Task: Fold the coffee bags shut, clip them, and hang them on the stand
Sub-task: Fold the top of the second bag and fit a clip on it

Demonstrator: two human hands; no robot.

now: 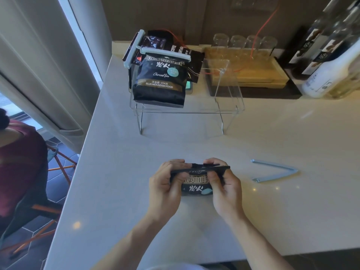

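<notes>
Both hands on the black coffee bag point(196, 187) standing on the counter point(136, 191) right in front of the person: left hand point(165, 189) closed round the left top corner, right hand point(224, 189) closed round the right one, thumbs on the printed face, fingers behind, pinching the top strip flat. Reads as mid-fold, top edge held level so the crease runs straight across; can't tell how many turns are in it. Bag contents hidden, body looks full. Open clip point(272, 171) lies on the counter near the right hand, arms spread in a V, not touching the bag; my guess is it's parked there so the right hand can grab it once the fold is held one-handed. Further back, the clear stand point(229, 90) sits mid-counter with two bags already clipped and hanging at its left end: front bag point(158, 82) under a white clip point(165, 53) across its folded top, a second bag point(152, 43) behind it with its own white clip point(134, 48) set at an angle. Right half of the stand is bare, so that's likely where this one goes. Behind that, a wooden tray point(276, 75) holds a row of upturned glasses point(243, 42); bottles point(331, 61) stand far right; a red cable point(261, 32) runs down over the tray toward the stand
</notes>
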